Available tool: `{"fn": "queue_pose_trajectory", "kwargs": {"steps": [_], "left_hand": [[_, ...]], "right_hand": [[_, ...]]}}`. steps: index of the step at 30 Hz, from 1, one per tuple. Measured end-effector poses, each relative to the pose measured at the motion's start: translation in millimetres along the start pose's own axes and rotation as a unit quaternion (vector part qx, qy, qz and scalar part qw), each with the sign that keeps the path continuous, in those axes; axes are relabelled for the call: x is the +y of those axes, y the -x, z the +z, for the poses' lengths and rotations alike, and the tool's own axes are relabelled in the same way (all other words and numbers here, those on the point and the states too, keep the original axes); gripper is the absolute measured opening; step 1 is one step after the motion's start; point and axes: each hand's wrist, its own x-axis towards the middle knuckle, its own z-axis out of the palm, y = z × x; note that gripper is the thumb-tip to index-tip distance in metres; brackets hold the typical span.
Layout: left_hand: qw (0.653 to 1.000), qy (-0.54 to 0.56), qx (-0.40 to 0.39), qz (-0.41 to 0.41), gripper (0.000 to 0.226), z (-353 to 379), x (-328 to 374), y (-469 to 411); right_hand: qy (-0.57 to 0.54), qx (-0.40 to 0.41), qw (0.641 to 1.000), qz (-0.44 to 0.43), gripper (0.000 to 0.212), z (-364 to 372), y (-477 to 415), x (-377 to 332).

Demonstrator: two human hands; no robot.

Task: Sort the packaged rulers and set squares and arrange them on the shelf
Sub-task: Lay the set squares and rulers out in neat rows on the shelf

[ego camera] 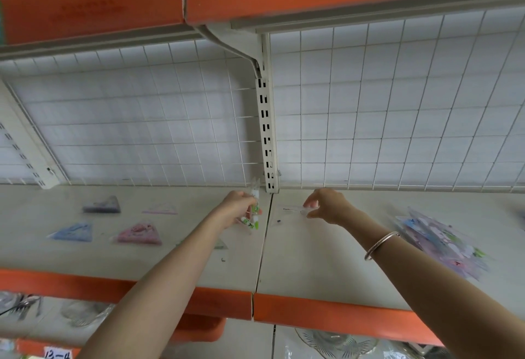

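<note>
Fingers [247, 203] of the left hand [237, 207] are curled round a bundle of packaged rulers [253, 216], clear sleeves with green print, held nearly upright just above the shelf beside the centre post. The right hand [326, 206] pinches, between thumb and fingertips, the edge of a clear packet [287, 212] lying flat just right of the seam. The cream shelf [312, 262] with its orange lip carries everything. A loose pile of printed packets [443, 245] sprawls at the far right, well apart from both hands. Four triangular set-square packets lie spaced out on the left: a dark blue one [102, 205], a pale pink one [160, 210], a light blue one [74, 232] and a red-pink one [139, 236]. These goods are probably light, thin and stiff inside slick film, so the wrappers are likely to slide over one another, and a fanned bundle could slip apart. Gripping the rulers across their width near the middle should keep them together. The flat packet offers little to grab from above, so lifting it by an edge or corner, where the pinch sits, looks soundest; blur hides its contents.
</note>
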Motion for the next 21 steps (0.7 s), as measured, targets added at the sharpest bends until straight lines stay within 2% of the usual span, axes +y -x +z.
{"fn": "queue_pose_trajectory", "kwargs": {"steps": [3, 11, 13, 16, 21], "left_hand": [[0.999, 0.006, -0.031, -0.003, 0.007, -1, 3, 4], [0.999, 0.009, -0.052, 0.011, 0.015, 5, 6, 10], [0.999, 0.005, -0.051, 0.017, 0.015, 6, 7, 11], [0.998, 0.002, -0.051, 0.023, 0.014, 8, 10, 12], [0.998, 0.013, -0.051, 0.025, 0.016, 12, 13, 12]], "right_hand": [[0.055, 0.001, 0.999, 0.0, 0.022, 3, -4, -3], [0.081, 0.032, 0.995, 0.048, 0.049, 15, -6, 0], [0.071, 0.043, 0.996, 0.011, 0.051, 19, -4, -1], [0.066, 0.016, 0.995, -0.069, 0.047, 27, -1, -2], [0.105, 0.016, 0.992, -0.064, 0.046, 28, 8, 1]]}}
